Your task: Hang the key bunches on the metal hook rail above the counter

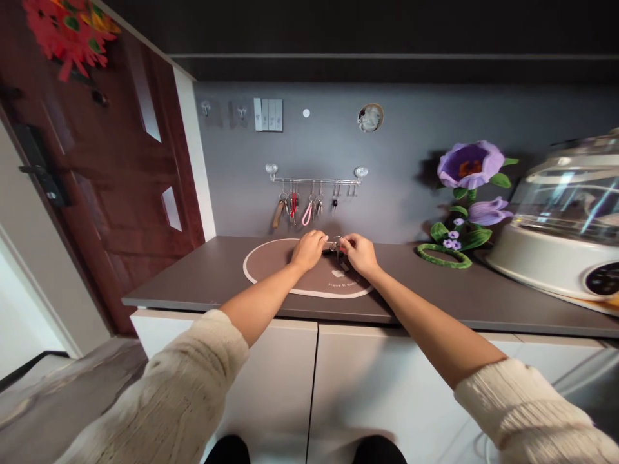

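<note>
A small bunch of keys (pixel 333 249) on a metal ring is between my two hands, just above the brown oval mat (pixel 271 263). My right hand (pixel 360 253) pinches the ring from the right, and a dark strap or fob hangs below its fingers. From the left, my left hand (pixel 309 251) reaches in with its fingers curled and fingertips pressed together close to the keys. What lies inside those fingertips is too small to make out. The mat has a pale border and some white lettering near its front edge.
On the wall behind, a clear hook rail (pixel 316 182) carries several keys and a pink strap (pixel 307 213). Purple felt flowers (pixel 470 169) and a white appliance with a clear cover (pixel 556 248) stand right on the dark counter (pixel 193 277). A brown door (pixel 116 167) is left.
</note>
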Available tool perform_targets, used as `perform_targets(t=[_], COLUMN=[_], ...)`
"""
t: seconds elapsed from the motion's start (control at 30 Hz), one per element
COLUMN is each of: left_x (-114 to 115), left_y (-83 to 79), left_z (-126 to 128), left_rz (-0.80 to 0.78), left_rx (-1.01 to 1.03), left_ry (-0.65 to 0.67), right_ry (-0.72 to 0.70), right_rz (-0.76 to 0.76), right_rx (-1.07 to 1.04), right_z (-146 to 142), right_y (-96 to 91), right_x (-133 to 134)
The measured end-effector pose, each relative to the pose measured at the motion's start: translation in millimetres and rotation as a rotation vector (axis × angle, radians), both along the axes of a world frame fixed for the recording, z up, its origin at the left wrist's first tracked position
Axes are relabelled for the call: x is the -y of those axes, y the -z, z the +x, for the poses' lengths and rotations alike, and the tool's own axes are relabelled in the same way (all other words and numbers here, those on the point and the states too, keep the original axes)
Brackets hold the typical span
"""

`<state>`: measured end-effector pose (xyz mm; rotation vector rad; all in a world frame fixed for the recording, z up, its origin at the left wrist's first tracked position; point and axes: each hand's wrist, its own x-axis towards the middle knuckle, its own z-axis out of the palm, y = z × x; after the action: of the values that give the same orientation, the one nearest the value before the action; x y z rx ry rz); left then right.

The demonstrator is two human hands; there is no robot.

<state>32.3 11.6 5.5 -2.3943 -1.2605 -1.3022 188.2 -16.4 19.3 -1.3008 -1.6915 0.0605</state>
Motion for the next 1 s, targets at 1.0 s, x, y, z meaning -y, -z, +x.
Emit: perform_targets(t=[1.0], left_x=[-15.2], left_y=[8.0], left_z=[0.3], left_rz=[-0.069], left_rx=[0.020], left_ry=[-0.004], right_ry=[0.085], right_rz=[0.021], right_rx=[-0.207], right_z=[13.5], right_y=[-80.0], right_x=[-96.2])
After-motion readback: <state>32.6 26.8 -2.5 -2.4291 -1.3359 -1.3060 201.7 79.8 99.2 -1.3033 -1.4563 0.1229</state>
